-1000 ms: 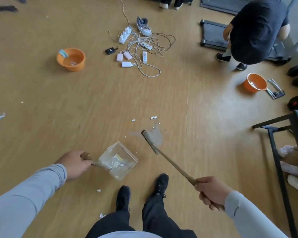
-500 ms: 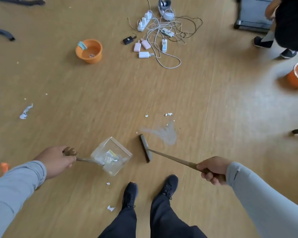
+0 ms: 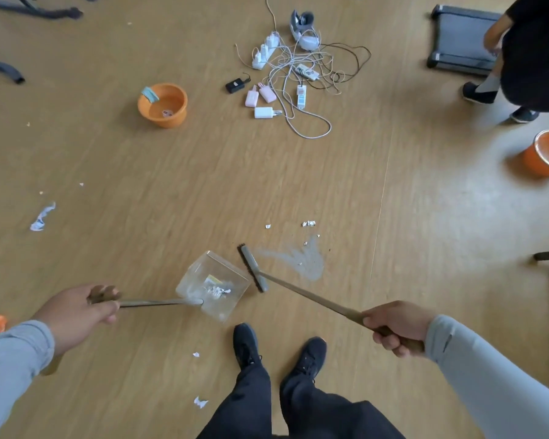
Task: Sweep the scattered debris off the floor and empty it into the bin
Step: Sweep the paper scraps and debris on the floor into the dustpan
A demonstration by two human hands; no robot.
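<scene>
A: What is the surface like?
B: A tan wood-grain floor (image 3: 140, 185), with a pale grey dusty smear (image 3: 301, 259) and small white paper scraps (image 3: 308, 223) just beyond the brush.

A: And the hands?
B: The left hand (image 3: 80, 308) is curled round the thin metal handle of a clear plastic dustpan (image 3: 214, 285), which rests on the floor holding crumpled bits. The right hand (image 3: 393, 324) grips the long wooden handle of a dark-bristled broom (image 3: 252, 267), its head just beside the pan's right edge.

A: Where is the bin?
B: A round orange plastic bin (image 3: 163, 105) stands well apart, up left; a second orange bucket (image 3: 547, 153) sits at the right edge.

A: Anything else in the room?
B: A tangle of white cables and chargers (image 3: 293, 80), a torn white wrapper (image 3: 42, 215) at left, and another person in dark clothes (image 3: 533, 52) at the top right.
</scene>
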